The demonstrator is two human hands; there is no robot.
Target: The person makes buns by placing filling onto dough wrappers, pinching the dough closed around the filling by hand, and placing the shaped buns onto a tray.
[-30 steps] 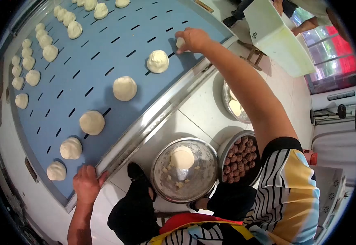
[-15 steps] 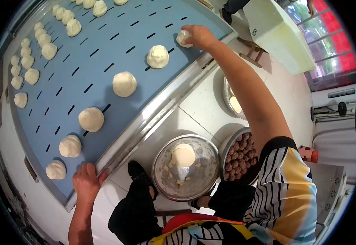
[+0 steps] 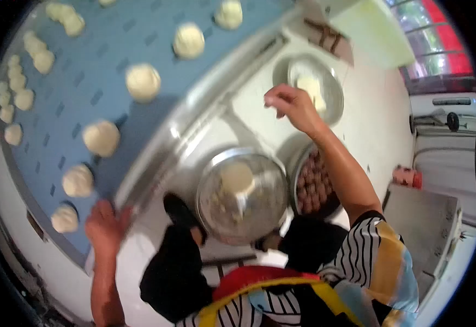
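Note:
My left hand is at the near corner of a blue slotted tray, its fingers curled over the metal rim. The nearest white dough bun sits on the tray just left of it. My right hand is in the air beside the tray, fingers loosely bent and apart, with nothing visible in them. It is close to a metal bowl holding pale dough. Another round dough bun lies near the tray's right edge. The picture is blurred by motion.
Below the tray stands a wide metal basin with a pale dough piece and scraps. Beside it a bowl of dark brown filling balls is partly behind my right forearm. A small wooden stool and a pale green box stand farther off.
My right hand has let go of the dough bun at the tray's far right and moved back toward the bowl of dough. The view has shifted; my left hand stays on the rim.

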